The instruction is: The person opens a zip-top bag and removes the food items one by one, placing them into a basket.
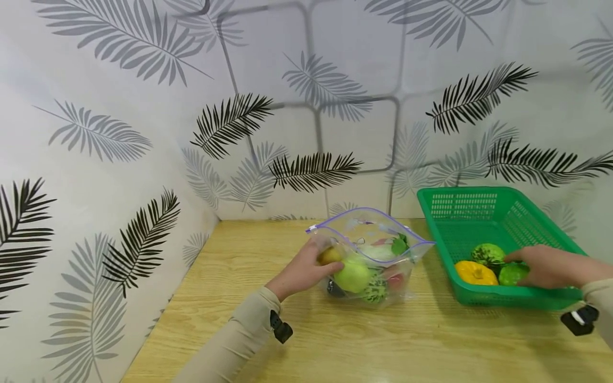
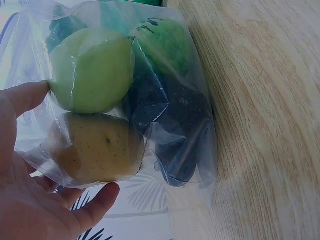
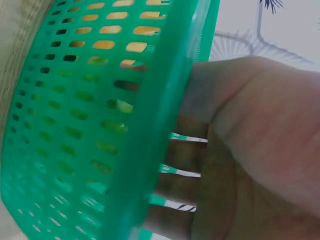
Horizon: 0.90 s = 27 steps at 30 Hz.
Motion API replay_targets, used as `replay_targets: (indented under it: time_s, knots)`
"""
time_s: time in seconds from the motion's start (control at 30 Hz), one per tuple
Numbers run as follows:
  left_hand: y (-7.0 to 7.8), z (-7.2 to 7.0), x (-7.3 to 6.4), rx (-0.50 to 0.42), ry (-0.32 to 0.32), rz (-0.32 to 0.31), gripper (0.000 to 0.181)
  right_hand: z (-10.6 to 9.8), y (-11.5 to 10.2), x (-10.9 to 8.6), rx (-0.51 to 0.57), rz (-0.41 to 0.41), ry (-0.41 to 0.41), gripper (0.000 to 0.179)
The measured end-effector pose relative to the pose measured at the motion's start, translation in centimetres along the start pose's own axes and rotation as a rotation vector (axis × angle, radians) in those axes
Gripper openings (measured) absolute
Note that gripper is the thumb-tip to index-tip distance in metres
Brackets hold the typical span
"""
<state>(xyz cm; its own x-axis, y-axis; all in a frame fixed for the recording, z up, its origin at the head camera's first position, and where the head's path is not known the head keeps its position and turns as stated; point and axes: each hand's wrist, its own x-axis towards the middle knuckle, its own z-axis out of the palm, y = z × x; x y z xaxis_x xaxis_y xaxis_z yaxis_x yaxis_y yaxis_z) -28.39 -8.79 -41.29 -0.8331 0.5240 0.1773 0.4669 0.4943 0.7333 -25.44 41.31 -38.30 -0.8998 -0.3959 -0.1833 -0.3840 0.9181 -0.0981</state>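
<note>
A clear zip bag (image 1: 407, 271) with a purple seal sits on the table, its mouth gaping. My left hand (image 1: 304, 268) grips its left side, thumb on the near face and fingers behind, as the left wrist view shows. Through the plastic show a round light-green fruit (image 2: 92, 70), a brown potato-like item (image 2: 95, 150), a dark purple-black vegetable (image 2: 170, 120) and a speckled green one (image 2: 162, 45). My right hand (image 1: 551, 266) reaches over the near rim of a green basket (image 1: 479, 295), fingers at a green pepper (image 1: 513, 273); its fingertips are hidden.
Beside that pepper in the basket lie a yellow squash-like vegetable (image 1: 475, 273) and a mottled green one (image 1: 488, 254). The basket stands on the right of the wooden table (image 1: 268, 340), near the leaf-patterned backdrop (image 1: 335, 69). Both wrists wear dark straps.
</note>
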Motion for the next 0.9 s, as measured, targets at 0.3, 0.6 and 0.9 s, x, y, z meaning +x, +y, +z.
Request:
replay_targets:
  time_s: [0.3,0.6,0.9]
  knots:
    - [0.1,0.0,0.0,-0.005,0.000,0.000,0.051,-4.2,-8.0,0.8,0.024,-0.132,0.292,0.032]
    - [0.4,-0.2,-0.2,0.008,-0.014,-0.008,0.046,-8.5,-18.3,2.8,0.042,-0.432,0.510,0.024]
    - [0.3,-0.3,-0.1,0.012,-0.028,-0.007,0.037,-7.8,-22.3,8.1,-0.008,-0.487,0.186,0.035]
